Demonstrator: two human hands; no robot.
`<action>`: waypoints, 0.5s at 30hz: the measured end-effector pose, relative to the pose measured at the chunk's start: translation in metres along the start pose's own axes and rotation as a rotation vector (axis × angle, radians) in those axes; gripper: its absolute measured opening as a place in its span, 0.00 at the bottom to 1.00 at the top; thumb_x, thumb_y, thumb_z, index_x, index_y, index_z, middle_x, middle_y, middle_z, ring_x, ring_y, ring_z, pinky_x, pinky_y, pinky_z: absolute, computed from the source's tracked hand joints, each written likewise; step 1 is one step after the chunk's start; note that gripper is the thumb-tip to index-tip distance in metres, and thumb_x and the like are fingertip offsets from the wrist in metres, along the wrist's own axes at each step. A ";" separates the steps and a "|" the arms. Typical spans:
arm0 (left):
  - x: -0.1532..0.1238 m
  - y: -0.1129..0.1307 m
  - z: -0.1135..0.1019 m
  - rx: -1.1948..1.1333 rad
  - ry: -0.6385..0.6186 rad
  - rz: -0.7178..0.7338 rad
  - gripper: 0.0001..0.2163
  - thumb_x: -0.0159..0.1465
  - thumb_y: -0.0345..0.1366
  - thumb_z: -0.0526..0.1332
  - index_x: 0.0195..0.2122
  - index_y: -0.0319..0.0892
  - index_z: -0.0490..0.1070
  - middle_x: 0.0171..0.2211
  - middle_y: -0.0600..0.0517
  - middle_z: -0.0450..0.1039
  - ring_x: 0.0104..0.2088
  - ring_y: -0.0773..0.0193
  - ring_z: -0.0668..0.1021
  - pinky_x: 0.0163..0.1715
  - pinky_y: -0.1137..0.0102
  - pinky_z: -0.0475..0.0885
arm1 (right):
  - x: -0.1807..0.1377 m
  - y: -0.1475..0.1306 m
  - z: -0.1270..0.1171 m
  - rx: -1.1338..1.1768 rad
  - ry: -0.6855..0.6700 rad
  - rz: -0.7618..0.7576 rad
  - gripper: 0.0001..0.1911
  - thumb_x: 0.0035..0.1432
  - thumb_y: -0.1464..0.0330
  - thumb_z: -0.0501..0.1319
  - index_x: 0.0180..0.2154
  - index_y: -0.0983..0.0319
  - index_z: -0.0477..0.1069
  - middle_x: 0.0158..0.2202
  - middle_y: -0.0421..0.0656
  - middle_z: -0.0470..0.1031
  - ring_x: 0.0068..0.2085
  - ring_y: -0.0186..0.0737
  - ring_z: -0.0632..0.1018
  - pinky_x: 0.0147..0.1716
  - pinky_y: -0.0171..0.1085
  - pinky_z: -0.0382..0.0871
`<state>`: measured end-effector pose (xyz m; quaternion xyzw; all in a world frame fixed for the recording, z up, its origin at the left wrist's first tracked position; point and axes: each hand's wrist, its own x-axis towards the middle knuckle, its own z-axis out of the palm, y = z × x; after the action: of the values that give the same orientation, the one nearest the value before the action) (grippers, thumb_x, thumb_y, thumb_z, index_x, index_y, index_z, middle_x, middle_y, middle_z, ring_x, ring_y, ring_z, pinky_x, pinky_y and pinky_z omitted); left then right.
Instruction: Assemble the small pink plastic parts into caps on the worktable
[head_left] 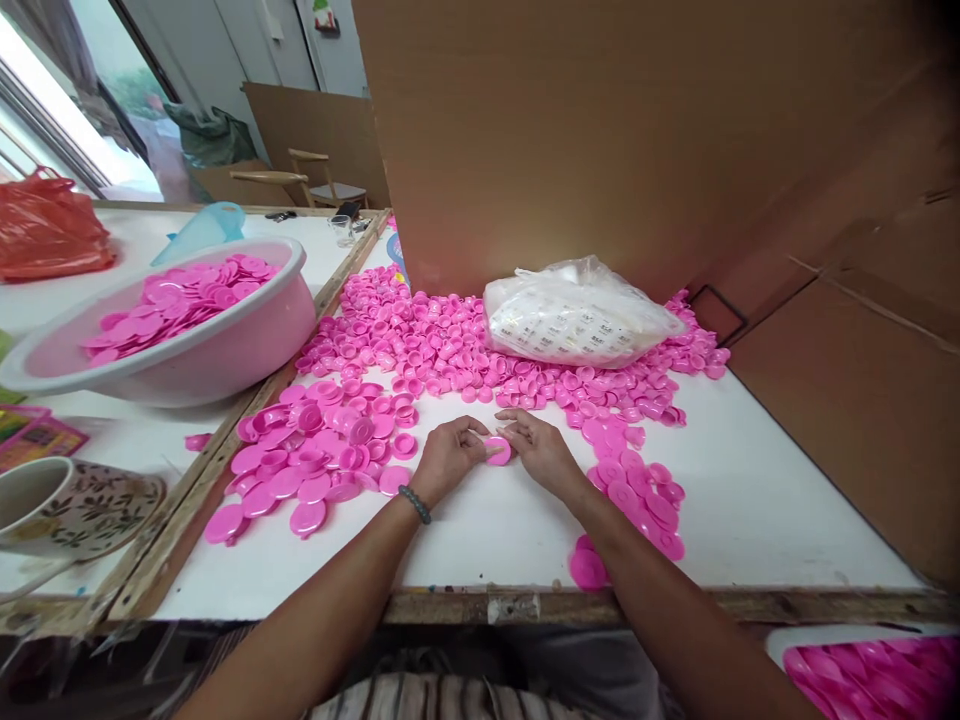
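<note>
Between my two hands, a small round pink plastic piece [498,452] sits over the white tabletop, pinched by the fingertips on both sides. My left hand [452,455], with a beaded bracelet at the wrist, is closed on its left edge. On its other side my right hand [541,450] has thumb and fingers closed at the rim. Left of my hands spreads a loose pile of pink lids and discs [315,465]. More flat pink discs [634,490] lie beside my right forearm. Small pink cup-shaped pieces [442,340] cover the table behind my hands.
A clear bag of white printed pieces [585,318] rests on the pink cups, before a tall cardboard wall [555,130]. To the left stand a pink basin [255,350] of discs, a patterned mug [105,510] and a red bag [52,230]. A tub [780,640] sits lower right.
</note>
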<state>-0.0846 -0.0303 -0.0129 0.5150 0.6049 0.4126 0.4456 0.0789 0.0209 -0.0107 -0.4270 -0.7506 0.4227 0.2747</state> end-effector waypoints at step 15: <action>0.017 0.012 -0.005 -0.109 -0.085 -0.455 0.16 0.42 0.36 0.70 0.21 0.38 0.61 0.13 0.52 0.70 0.13 0.69 0.71 0.13 0.77 0.64 | 0.007 0.006 -0.004 -0.436 -0.174 -0.419 0.05 0.51 0.66 0.63 0.33 0.58 0.76 0.32 0.43 0.72 0.38 0.41 0.66 0.37 0.39 0.62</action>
<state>-0.0877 -0.0119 -0.0024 0.3575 0.6627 0.3116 0.5795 0.0814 0.0307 -0.0136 -0.2742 -0.9160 0.2209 0.1923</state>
